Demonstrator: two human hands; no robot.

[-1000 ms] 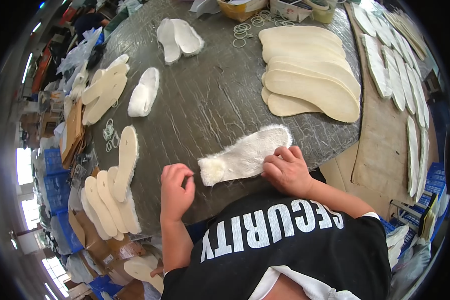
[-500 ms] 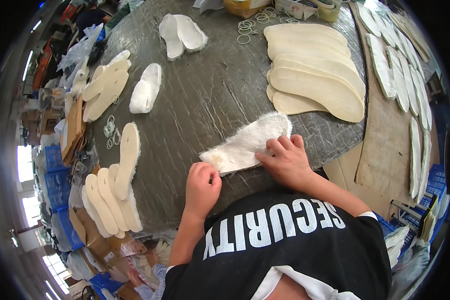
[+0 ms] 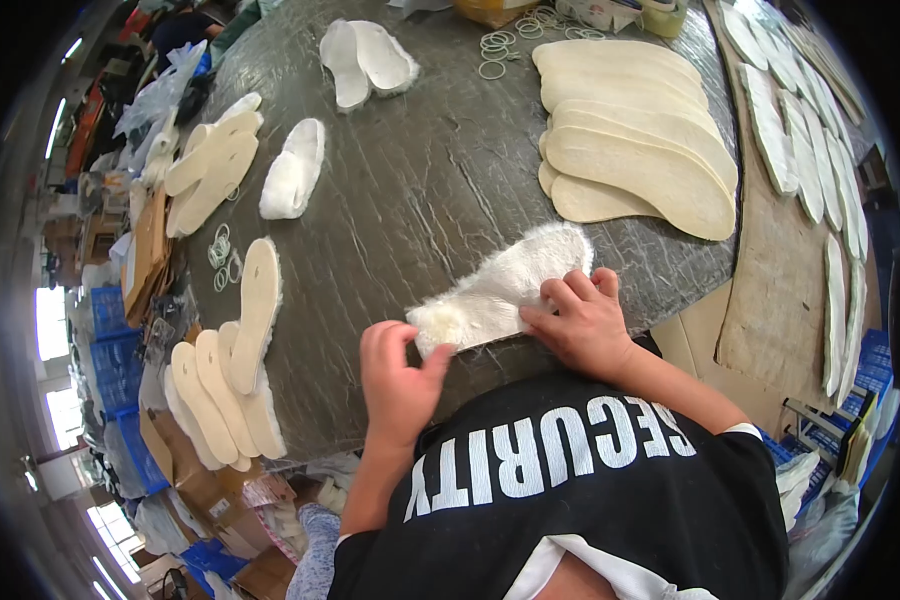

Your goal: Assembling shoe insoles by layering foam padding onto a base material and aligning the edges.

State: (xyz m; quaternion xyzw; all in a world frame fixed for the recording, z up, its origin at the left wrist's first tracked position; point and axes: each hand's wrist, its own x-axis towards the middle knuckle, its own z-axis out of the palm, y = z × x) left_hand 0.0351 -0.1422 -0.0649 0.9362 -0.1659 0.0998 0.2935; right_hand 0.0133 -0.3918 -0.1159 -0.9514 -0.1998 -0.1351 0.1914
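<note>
The white fluffy insole (image 3: 495, 290) lies close to the near edge of the table (image 3: 390, 190). The right hand (image 3: 578, 318) has a narrow grip on its near edge; the left hand (image 3: 400, 378), thumb and fingers parted, touches its left end. Dark tabletop stretches broadly beyond, between cream soles (image 3: 635, 150) at right and fleece-backed soles (image 3: 260, 310) at left.
</note>
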